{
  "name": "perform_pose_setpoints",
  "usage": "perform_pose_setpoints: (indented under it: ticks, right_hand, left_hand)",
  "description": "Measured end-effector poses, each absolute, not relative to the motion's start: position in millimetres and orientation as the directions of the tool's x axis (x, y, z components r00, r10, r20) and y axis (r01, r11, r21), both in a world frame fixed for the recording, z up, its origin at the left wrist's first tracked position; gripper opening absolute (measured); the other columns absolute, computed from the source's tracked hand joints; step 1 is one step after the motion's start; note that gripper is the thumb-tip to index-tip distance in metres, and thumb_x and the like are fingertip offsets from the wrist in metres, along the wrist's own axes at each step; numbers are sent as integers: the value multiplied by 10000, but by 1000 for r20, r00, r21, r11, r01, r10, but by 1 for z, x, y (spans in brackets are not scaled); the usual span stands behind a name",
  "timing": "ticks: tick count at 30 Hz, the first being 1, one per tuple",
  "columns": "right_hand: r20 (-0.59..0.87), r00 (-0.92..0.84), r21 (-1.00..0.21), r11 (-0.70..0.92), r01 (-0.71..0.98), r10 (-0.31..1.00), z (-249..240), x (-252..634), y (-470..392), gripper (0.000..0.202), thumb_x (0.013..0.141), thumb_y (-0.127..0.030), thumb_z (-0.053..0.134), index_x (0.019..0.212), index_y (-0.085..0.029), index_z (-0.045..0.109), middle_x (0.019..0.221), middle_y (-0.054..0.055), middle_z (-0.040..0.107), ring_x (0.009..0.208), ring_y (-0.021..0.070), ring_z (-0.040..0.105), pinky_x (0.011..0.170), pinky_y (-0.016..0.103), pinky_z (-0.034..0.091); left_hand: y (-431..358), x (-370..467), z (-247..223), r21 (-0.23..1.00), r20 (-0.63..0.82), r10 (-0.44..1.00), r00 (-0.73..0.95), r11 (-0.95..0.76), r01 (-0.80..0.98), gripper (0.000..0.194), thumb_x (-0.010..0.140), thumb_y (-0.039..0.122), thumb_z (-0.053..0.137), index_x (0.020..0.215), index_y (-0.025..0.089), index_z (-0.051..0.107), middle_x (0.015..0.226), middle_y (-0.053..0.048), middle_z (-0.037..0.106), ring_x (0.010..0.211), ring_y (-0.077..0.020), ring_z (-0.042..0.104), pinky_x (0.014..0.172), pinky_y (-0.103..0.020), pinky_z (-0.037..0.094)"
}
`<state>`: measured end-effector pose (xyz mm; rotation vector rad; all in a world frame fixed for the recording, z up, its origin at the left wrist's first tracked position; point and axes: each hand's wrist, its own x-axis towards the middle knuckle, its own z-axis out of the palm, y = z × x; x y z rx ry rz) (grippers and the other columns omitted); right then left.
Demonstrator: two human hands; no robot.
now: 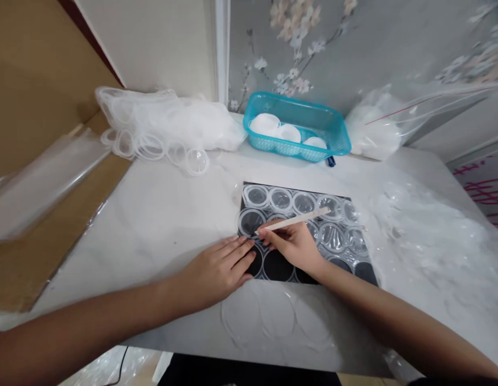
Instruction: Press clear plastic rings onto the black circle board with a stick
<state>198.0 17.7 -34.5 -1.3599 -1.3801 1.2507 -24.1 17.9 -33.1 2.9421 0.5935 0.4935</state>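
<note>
A black board [277,266] lies on the white table, with rows of clear round film discs and white rings [304,203] on its upper part. My right hand [294,242] pinches a thin pale stick [299,219], its lower tip touching down near a ring at the board's left side. Flat on the table and the board's left edge rests my left hand [220,266], fingers stretched out and holding nothing. The fingertips of both hands are close together. Part of the board is hidden under my right hand and forearm.
Behind the board stands a blue plastic basket [337,128] with white round pieces [289,132] inside. A heap of clear rings [152,142] lies at the back left, a zip bag [375,126] at the back right. Clear film scraps [429,230] cover the right side; cut film [276,316] lies in front.
</note>
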Motion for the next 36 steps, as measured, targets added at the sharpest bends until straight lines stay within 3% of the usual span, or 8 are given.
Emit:
perform_pose_setpoints:
  ticks: [13,16,19,22,26,29,31,36]
  right_hand:
    - [63,-126,-938,102,332,990,-32,200,17,234,898,-399,620,852,-197,728,767,58,731,655,201,689,594,345,583]
    - [271,-235,-776,356,521,933,-30,203,15,186,933,-309,562,880,-230,722,915,64,764,955,265,712,905,485,555]
    - [361,-359,-548,508,665,860,-35,202,5,212,953,-235,500,934,-256,710,1068,42,761,1315,313,531,1160,647,273]
    - [385,-494,-351,619,703,780,-41,199,-1,217,964,-189,469,984,-247,677,1138,34,742,1391,327,440,1169,737,32]
    - [496,-508,-189,658,729,704,-31,212,29,191,978,-187,465,981,-271,636,1068,3,746,1281,301,543,1146,763,1]
    - [734,-7,-359,397,844,679,-6,236,63,228,1004,-232,420,916,-258,628,942,26,714,1110,259,630,1111,680,298]
    - [732,251,-541,316,780,633,7,248,68,194,1001,-277,449,958,-225,631,969,55,687,1017,242,658,975,547,486]
    - [406,2,-671,296,680,914,-11,248,17,167,956,-296,541,935,-254,701,953,44,728,1035,257,646,922,470,511]
  left_hand:
    - [12,-21,-34,224,134,419,898,-895,384,694,977,660,312,1462,177,428,1471,-134,501,1353,-351,447,1154,-561,195]
    - [10,-21,-37,253,124,450,884,-876,410,746,956,696,305,1489,180,384,1461,-136,512,1363,-337,436,1175,-577,100]
    - [9,-20,-36,292,147,464,873,-864,410,864,883,788,336,1483,170,389,1401,-139,571,1340,-350,458,1168,-612,-30]
    - [8,-19,-32,328,147,483,863,-847,418,942,801,863,364,1427,167,468,1348,-139,614,1311,-363,485,1163,-602,-96]
    - [9,-20,-25,340,60,485,873,-832,439,957,785,879,366,1423,176,483,1435,-149,538,1333,-367,463,1170,-598,-58]
    - [11,-22,-23,341,15,468,884,-833,435,958,786,885,343,1452,206,458,1513,-126,451,1359,-361,433,1173,-587,42]
    - [12,-23,-23,336,2,472,881,-831,444,938,792,878,344,1462,229,448,1526,-111,438,1369,-355,420,1163,-571,133]
    - [23,-16,-21,261,91,423,901,-884,388,803,876,783,357,1422,214,502,1497,-131,470,1340,-342,448,1125,-519,274]
